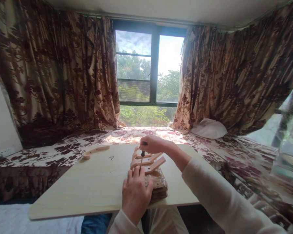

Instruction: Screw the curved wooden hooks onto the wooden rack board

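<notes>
My right hand [152, 144] is wrapped round the dark handle of a screwdriver [142, 154], held upright with its shaft pointing down. Its tip ends near the fingertips of my left hand [136, 191], where my fingers hide it. That left hand rests against the near side of a wooden piece with several angled wooden arms [156, 165], fingers stretched over its edge and thumb apart. Below the arms lies a stack of flat brown pieces [158, 183], with what looks like clear wrapping. Dark holes or screw heads show on the arms.
The pale wooden table [92, 185] carries two loose wooden pieces [97, 150] at its far left and a few small dark bits [111, 158] nearby. Beyond it runs a flower-patterned covered ledge [70, 148] with a white bag [209, 128]. Patterned curtains flank the window [150, 65].
</notes>
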`<action>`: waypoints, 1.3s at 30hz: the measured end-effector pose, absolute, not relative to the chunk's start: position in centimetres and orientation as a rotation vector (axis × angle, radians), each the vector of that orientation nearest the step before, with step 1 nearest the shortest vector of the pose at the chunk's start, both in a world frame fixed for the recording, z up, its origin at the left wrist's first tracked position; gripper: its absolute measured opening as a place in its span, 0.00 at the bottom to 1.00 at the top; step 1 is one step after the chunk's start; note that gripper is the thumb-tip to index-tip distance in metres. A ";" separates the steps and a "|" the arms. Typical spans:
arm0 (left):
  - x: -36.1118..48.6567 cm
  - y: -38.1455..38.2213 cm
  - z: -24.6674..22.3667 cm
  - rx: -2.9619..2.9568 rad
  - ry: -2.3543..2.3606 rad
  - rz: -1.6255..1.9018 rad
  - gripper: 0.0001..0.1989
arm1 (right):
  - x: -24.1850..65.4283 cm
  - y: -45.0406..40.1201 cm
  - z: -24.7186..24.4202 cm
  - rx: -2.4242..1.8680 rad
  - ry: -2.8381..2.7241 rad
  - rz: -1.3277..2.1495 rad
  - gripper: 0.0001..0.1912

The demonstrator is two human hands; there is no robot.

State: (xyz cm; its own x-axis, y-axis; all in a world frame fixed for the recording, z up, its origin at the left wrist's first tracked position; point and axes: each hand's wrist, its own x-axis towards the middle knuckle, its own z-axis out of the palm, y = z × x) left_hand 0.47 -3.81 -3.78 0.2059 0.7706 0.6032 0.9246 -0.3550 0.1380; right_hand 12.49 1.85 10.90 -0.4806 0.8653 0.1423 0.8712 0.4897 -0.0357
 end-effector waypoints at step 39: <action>0.0 -4.1 -3.3 -2.281 -1.553 -0.870 0.19 | 13.3 2.4 11.9 -1.492 -2.711 0.146 0.14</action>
State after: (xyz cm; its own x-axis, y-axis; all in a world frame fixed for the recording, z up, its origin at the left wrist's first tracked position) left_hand -0.02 -4.06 -3.32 0.2547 0.7594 0.5987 0.9073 -0.4019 0.1238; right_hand 13.26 2.43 11.90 -0.5353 0.8446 -0.0071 0.8405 0.5318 -0.1034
